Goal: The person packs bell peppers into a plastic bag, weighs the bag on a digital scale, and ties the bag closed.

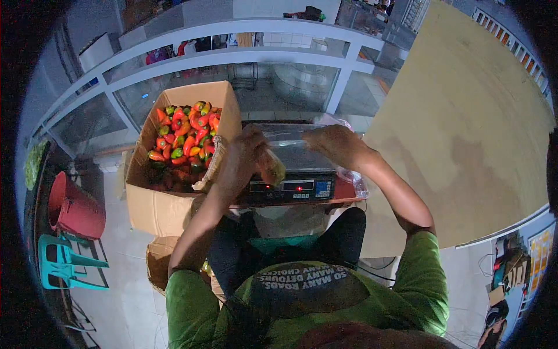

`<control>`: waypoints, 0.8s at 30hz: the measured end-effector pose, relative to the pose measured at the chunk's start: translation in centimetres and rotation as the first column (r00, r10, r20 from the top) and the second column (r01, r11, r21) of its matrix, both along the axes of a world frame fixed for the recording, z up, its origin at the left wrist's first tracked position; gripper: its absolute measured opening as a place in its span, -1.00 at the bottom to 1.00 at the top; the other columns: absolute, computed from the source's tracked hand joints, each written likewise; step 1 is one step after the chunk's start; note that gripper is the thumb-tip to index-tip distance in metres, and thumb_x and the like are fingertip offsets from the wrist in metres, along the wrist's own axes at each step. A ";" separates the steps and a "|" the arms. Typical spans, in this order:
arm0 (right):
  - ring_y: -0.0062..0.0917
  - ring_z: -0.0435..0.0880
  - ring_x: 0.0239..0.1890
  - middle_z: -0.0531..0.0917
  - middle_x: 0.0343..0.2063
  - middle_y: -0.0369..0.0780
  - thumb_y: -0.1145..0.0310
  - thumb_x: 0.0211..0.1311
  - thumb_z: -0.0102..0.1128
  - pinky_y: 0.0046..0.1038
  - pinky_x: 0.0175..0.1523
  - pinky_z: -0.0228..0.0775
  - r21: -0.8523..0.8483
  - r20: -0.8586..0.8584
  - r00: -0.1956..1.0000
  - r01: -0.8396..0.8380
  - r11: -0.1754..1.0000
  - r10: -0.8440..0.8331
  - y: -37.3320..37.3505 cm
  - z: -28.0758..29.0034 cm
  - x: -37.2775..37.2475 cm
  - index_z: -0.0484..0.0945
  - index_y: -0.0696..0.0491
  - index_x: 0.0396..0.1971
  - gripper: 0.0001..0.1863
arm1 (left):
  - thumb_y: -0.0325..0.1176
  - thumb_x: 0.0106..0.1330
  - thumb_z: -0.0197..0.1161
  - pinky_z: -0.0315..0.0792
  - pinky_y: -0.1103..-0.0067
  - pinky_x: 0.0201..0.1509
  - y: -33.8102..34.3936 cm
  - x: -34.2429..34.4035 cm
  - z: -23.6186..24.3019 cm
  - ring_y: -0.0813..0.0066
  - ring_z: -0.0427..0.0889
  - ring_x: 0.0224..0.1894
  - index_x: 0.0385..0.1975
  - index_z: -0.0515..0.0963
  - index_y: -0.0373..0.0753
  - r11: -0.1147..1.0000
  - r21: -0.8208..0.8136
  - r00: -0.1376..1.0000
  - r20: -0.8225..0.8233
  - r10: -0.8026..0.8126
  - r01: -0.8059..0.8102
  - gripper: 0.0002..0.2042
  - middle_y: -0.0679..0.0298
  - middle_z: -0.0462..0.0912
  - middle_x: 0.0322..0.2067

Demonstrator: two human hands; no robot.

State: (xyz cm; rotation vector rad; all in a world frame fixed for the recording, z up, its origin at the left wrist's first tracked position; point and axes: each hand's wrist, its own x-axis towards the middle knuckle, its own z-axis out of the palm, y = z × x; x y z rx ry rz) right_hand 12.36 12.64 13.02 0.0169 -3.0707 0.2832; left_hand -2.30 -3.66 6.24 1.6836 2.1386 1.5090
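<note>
Both hands, left hand (241,157) and right hand (332,144), grip a clear plastic bag (285,136) over the scale (293,186), beside a pepper-filled cardboard box (157,209).

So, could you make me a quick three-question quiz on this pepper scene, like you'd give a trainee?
1. True or false: the cardboard box holds only green peppers.
2. Both hands, left hand and right hand, are over which device? A) a digital scale B) a stove C) a sink
3. What colour is the bucket on the floor at the left?

Key: 1 false, they are red, orange and green; 2 A; 3 red.
</note>
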 end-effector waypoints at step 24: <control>-0.31 0.48 -0.37 0.49 -0.49 -0.12 0.45 -0.05 -0.04 -0.41 -0.23 0.28 0.052 -0.568 0.773 0.376 0.925 -0.282 6.2 -2.3 -2.8 0.39 0.10 -0.40 -0.84 | -0.36 0.03 0.14 0.29 0.67 -0.28 2.8 2.4 8.2 0.58 0.45 -0.37 -0.42 0.46 -0.31 0.948 0.029 0.947 0.051 -0.318 0.317 -0.83 0.26 0.50 -0.46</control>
